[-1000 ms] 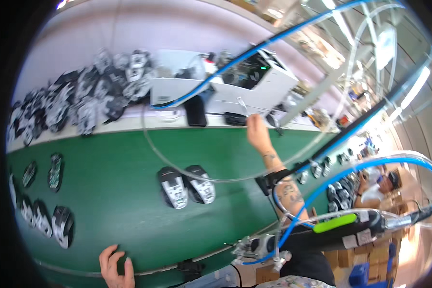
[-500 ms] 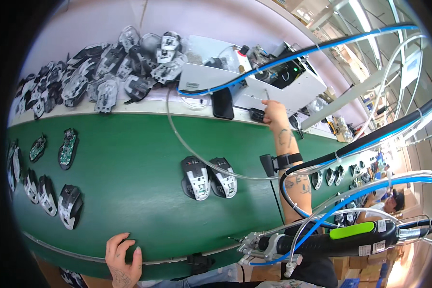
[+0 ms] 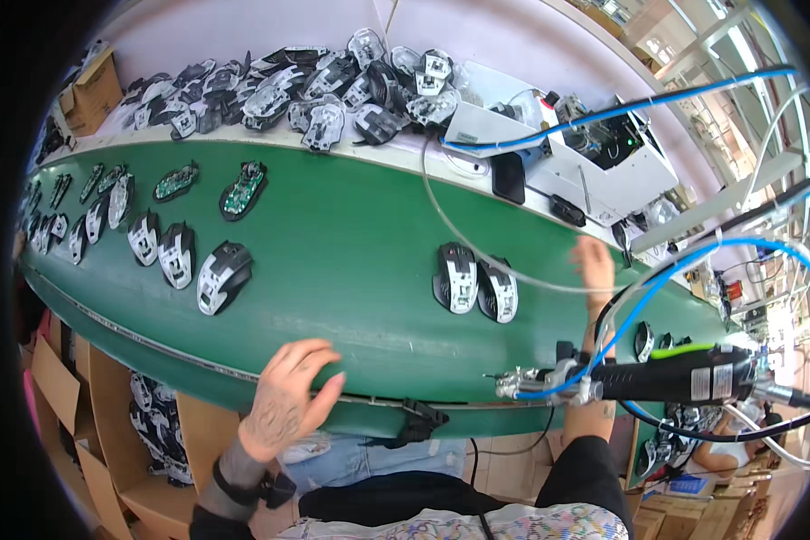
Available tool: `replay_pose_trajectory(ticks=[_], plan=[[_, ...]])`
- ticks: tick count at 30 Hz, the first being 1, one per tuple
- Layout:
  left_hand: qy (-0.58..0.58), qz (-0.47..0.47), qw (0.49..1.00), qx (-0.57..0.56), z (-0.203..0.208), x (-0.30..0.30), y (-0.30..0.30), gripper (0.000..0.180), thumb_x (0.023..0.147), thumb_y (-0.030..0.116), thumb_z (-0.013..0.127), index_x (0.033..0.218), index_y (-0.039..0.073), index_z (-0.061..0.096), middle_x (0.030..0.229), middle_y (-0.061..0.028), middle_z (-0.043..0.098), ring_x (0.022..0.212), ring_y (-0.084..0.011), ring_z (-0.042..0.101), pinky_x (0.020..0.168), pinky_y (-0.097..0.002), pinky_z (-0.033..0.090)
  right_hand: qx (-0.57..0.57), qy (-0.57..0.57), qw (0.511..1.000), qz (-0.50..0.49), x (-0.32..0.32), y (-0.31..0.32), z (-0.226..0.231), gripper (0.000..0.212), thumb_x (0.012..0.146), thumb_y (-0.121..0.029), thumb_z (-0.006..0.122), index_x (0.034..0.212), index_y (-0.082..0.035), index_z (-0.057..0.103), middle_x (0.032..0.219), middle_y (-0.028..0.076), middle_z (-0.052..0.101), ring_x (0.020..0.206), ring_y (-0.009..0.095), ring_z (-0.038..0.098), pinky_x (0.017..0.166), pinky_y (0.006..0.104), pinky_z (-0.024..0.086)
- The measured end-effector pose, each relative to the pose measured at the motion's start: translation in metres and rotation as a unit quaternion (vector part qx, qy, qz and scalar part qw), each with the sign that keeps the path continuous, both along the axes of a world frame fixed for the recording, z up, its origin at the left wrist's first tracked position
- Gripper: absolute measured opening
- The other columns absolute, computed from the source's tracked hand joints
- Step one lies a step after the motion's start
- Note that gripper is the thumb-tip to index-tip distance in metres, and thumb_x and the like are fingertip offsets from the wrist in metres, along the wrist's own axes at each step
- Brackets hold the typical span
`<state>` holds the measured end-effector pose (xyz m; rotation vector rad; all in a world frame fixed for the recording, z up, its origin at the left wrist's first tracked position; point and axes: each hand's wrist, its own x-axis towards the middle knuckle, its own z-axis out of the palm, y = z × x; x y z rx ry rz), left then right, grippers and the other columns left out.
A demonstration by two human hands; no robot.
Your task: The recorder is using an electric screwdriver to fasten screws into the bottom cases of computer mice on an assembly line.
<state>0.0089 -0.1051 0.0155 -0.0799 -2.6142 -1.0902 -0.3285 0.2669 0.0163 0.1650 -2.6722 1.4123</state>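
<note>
Over the front edge of the green conveyor belt (image 3: pixel 360 346), my left hand (image 3: pixel 288 391) hangs with fingers spread and nothing in it. My right hand (image 3: pixel 594 265) is over the belt's far right part, fingers loosely stretched, apparently holding nothing. Two black-and-white computer mouse bodies, a left one (image 3: pixel 456 279) and a right one (image 3: pixel 498 290), lie side by side to its left. A black electric screwdriver (image 3: pixel 675 378) with a green lever hangs across my right forearm, its tip pointing left. At the left, another mouse shell (image 3: pixel 223 277) and a mouse base with a green circuit board (image 3: pixel 243 191) lie on the belt.
Heaped mouse shells (image 3: pixel 324 85) line the back shelf. Beside them are a phone (image 3: pixel 508 177) and a white machine (image 3: pixel 594 153). A clear hose (image 3: pixel 432 193) and blue cables (image 3: pixel 621 108) cross the right side. Below the belt stands a carton (image 3: pixel 126 450) of mouse parts.
The view has shifted left and down. My right hand has drawn back from the small black object by the shelf onto the belt side. My left hand has come further over the belt.
</note>
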Motion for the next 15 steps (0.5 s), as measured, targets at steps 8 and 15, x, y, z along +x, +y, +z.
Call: replay_pose_trajectory(ticks=[8, 15], plan=[[0.012, -0.079, 0.971, -0.227, -0.004, -0.173, 0.132, 0.067, 0.074, 0.051, 0.061, 0.119, 0.004, 0.048, 0.128, -0.0196, 0.042, 0.12, -0.0381, 0.037, 0.098, -0.0526, 0.03, 0.24, 0.048, 0.951, 0.19, 0.06, -0.037, -0.064, 0.043, 0.092, -0.031, 0.04, 0.123, -0.002, 0.048, 0.108, 0.024, 0.058, 0.099, 0.038, 0.057, 0.083, 0.0419, 0.047], [-0.09, 0.042, 0.93, -0.353, -0.034, -0.17, 0.078, 0.075, 0.069, 0.05, 0.063, 0.133, 0.017, 0.04, 0.137, -0.0131, 0.037, 0.131, -0.0327, 0.027, 0.102, -0.0605, 0.012, 0.13, 0.172, 0.975, 0.054, 0.155, 0.083, -0.005, 0.015, 0.077, -0.014, 0.057, 0.09, -0.005, 0.059, 0.086, 0.02, 0.055, 0.062, 0.027, 0.057, 0.057, 0.0385, 0.047]])
